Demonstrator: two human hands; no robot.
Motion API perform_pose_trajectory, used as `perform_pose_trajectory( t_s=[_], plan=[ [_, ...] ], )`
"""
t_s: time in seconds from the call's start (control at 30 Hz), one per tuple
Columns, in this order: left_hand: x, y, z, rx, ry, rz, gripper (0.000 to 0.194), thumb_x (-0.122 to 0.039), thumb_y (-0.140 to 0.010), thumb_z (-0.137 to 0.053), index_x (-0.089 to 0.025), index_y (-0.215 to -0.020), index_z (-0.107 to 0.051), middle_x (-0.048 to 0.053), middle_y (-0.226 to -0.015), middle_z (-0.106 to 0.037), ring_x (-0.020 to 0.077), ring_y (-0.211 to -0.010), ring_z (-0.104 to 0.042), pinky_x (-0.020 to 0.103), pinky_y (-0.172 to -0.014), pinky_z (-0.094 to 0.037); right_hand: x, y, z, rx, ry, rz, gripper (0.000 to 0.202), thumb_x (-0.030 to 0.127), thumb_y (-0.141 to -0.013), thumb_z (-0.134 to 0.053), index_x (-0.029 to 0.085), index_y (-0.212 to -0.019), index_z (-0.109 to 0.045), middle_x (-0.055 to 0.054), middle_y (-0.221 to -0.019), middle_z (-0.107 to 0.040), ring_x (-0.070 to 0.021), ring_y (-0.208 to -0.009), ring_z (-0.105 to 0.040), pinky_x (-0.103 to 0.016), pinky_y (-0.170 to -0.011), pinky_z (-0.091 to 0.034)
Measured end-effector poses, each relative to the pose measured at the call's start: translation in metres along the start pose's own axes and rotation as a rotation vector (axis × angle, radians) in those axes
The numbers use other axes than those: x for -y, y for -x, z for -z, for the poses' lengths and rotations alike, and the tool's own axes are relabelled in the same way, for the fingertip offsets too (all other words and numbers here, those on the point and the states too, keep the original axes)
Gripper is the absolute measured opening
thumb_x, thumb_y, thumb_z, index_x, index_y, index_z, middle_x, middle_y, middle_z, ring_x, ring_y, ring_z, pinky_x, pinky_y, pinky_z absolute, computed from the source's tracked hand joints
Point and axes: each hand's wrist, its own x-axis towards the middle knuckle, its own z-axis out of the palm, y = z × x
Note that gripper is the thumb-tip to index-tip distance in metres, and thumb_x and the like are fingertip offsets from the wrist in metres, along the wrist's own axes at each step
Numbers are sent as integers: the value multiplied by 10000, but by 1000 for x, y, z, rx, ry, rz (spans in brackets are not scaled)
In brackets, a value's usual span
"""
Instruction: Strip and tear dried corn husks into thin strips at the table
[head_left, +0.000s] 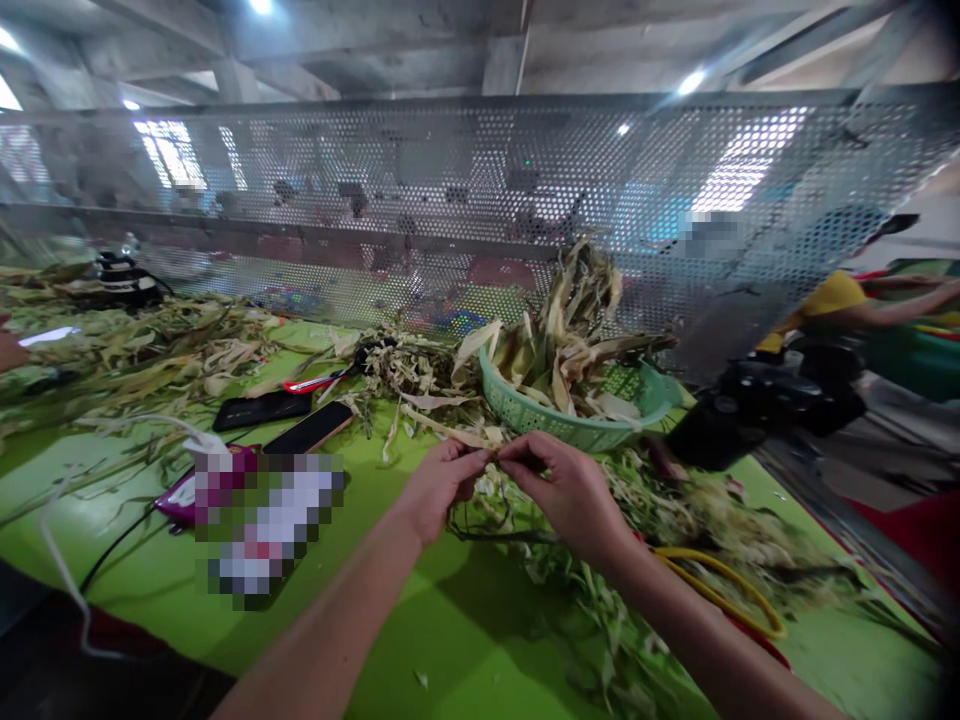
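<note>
Green tabletop beneath, and our left hand and right hand pinch a pale husk strip between them; just beyond, we've a green basket heaped with dry husks, then a perforated screen.

Head view, one: mounted above and behind left hand and right hand, close; faces forward, downward, past them to perforated screen.
</note>
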Motion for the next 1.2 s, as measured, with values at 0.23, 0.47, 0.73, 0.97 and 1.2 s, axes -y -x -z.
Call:
perform_pose_trajectory(
  t_s=[0.23, 0.47, 0.73, 0.97, 1.2],
  plan=[
    [0, -2, 6, 8, 116, -34, 368, -372, -627, -777, -148, -645, -486, -77, -544, -282, 35, -471, -186, 242, -472, -88, -2, 0, 0, 16, 48, 26, 82, 253, -832, -576, 216, -781, -629, -24, -770, -656, -178, -700, -590, -287, -645, -435],
    [-5, 1, 3, 14, 6, -40, 294, -372, -662, -752, -131, -733, -599, -53, -573, -376, 44, -488, -234, 236, -478, -127, -3, -2, 3, 20, -290, -143, 253, 371, -806, -625, 206, -988, -565, -34, -883, -607, -143, -658, -543, -265, -599, -442],
    [2, -2, -2, 66, -177, -100, 226, -291, -702, -696, -148, -877, -686, 6, -722, -599, 91, -602, -427, 232, -571, -297, -7, -4, -1, 127, -501, -219, 229, 416, -803, -613, 193, -845, -580, -9, -758, -608, -150, -685, -544, -259, -627, -436],
    [1, -2, 0, 79, -202, -94, 149, -228, -751, -605, -144, -841, -688, 51, -775, -658, 158, -731, -571, 295, -738, -428, -8, -6, 3, 63, -592, -319, 223, 380, -735, -689, 178, -770, -601, 22, -651, -573, -112, -578, -475, -237, -542, -362],
    [2, -2, -1, 69, -175, -146, 239, -383, -740, -693, -159, -821, -670, -3, -708, -564, 109, -668, -477, 233, -643, -371, -7, -4, 2, 83, -547, -286, 222, 387, -749, -680, 170, -794, -655, 12, -675, -579, -111, -586, -449, -237, -540, -363]
  ],
)
